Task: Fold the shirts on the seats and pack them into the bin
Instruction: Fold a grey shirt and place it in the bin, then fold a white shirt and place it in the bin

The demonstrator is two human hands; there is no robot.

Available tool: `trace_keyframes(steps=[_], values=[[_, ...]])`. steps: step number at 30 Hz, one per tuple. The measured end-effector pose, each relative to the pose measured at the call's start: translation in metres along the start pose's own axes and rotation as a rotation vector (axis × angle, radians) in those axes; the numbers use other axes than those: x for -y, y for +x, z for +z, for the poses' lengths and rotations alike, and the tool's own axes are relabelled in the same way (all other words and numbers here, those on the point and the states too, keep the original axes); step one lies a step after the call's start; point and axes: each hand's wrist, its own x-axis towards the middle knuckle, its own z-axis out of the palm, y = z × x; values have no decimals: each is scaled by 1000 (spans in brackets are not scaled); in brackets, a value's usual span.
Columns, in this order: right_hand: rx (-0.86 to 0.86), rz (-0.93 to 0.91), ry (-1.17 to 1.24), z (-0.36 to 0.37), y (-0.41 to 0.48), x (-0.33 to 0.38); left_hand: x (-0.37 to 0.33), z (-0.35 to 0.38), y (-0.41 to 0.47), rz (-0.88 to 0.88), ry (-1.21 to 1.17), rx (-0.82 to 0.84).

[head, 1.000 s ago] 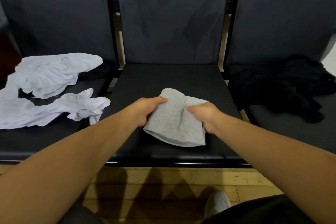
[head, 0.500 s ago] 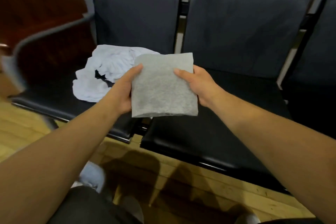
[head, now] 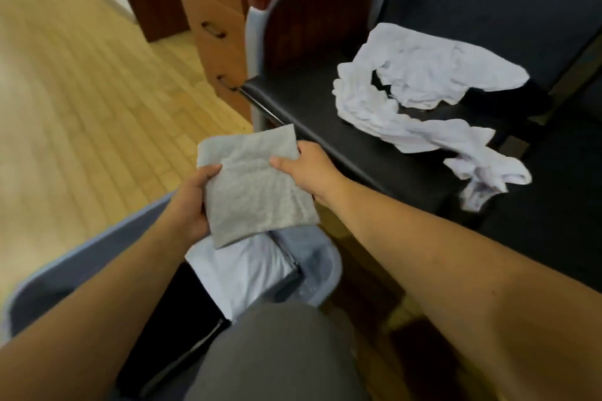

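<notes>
The folded grey shirt [head: 257,192] has been swung away from the seat [head: 309,98] and is held above the bin [head: 329,270], over a white shirt [head: 241,270] inside; its edges are gripped by the left hand [head: 192,202] and the right hand [head: 309,169]; beyond, crumpled white shirts [head: 417,101] are seen on that seat.
</notes>
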Motion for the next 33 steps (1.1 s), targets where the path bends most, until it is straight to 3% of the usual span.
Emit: trace_keyframes(steps=[7, 12, 18, 25, 33], values=[[217, 148, -304, 108, 25, -86, 77, -108, 13, -123, -34, -300], [221, 155, -506, 129, 40, -118, 124, -130, 34, -182, -58, -264], [224, 138, -657, 101, 38, -115, 118, -130, 53, -126, 508, -350], [97, 0, -533, 45, 24, -26, 17, -83, 51, 77, 676, -431], [-177, -204, -579, -89, -4, 62, -70, 105, 16, 293, 649, -99]])
